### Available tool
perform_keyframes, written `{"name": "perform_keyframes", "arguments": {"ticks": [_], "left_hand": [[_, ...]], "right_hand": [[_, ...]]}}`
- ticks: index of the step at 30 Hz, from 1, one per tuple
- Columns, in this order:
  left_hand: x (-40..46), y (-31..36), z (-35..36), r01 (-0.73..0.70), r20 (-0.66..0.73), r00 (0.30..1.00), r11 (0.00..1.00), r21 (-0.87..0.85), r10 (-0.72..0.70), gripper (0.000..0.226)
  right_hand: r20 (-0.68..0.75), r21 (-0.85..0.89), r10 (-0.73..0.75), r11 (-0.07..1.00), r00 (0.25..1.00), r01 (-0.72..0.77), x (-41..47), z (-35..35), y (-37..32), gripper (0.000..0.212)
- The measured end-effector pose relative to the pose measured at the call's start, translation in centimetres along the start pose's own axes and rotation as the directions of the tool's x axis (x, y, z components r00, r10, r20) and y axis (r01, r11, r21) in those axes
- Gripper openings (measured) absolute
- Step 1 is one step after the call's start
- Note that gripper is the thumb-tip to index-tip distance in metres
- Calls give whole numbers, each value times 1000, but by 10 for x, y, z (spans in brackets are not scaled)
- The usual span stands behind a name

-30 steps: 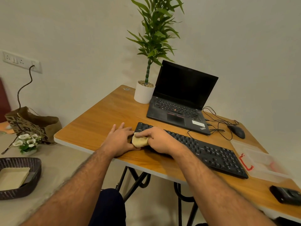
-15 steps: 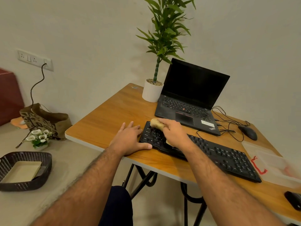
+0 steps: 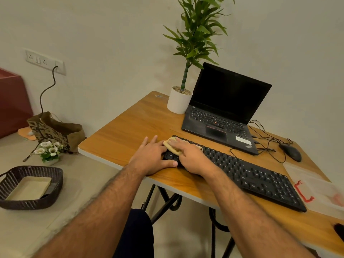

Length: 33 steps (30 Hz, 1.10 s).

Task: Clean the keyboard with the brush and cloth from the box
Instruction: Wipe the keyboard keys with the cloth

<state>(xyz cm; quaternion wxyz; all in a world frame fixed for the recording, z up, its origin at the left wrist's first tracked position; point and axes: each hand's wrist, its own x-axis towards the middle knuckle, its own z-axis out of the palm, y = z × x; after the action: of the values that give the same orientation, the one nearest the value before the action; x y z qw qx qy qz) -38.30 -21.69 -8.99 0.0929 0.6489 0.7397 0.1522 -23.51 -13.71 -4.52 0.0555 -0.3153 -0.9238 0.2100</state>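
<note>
Hands first: my right hand lies on top of the cloth, with fingers nearly straight, pressing it down on the far left corner of the keyboard. The cloth is tan and bunched up, and part of it is hidden under my fingers. I cannot tell if my thumb curls under it. My left hand rests flat on the surface just beside the keyboard's left end. Its fingers are spread and straight, and its thumb lies along the near left corner of the keyboard. It holds nothing.

The keyboard is black and lies slanted across the surface, running from my hands toward the right. Past its right end sits the box, clear with a red clip on its side. I can see something pink in it, but it is too blurry to tell what it is. I cannot see the brush.

Behind the keyboard stands an open laptop with a dark screen. A plant in a white pot stands just left of it. A mouse and some black wires lie to the right of the laptop.

On the floor to the left are a dark basket, a brown bag and some white flowers.
</note>
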Motion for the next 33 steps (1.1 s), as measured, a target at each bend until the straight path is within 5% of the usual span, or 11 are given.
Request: {"name": "perform_keyframes", "arguments": {"ticks": [15, 20, 30, 33], "left_hand": [[-1, -1, -1, 16, 23, 1000, 999, 34, -16, 83], [-3, 0, -1, 10, 19, 1000, 1000, 25, -11, 89], [-1, 1, -2, 21, 31, 999, 999, 50, -22, 88], [-1, 2, -2, 29, 39, 999, 998, 57, -31, 89]], "right_hand": [[59, 140, 29, 989, 998, -37, 7, -29, 8, 50], [-272, 159, 165, 979, 948, -125, 21, -30, 19, 46], [42, -22, 51, 999, 998, -50, 29, -23, 16, 53], [-27, -22, 97, 995, 995, -98, 35, -26, 15, 53]]}}
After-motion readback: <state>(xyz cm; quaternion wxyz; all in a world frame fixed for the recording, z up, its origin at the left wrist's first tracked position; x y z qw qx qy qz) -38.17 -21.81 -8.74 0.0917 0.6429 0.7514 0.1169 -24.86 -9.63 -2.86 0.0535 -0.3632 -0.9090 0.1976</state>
